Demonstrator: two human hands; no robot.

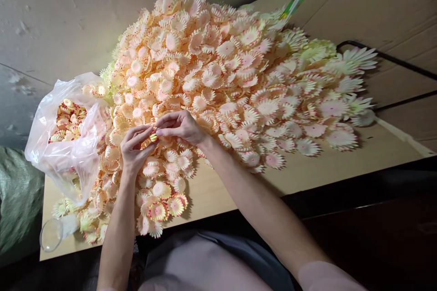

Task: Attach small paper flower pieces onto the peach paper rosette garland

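- where both hands meet above the flower heap, the left hand and right hand pinch one small yellow flower piece between closed fingertips.
- heap covers the wooden desk.
- plastic bag of pieces sits just left; a clear cup lies below it.

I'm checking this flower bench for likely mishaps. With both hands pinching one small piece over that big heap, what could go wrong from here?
1. The small yellow piece is pinched between the left hand and right hand right over the flower heap; if dropped, it could get lost.
2. Flowers lie at the table edge near the forearms and might be brushed off.
3. The open plastic bag slumps at the table's end and could spill.
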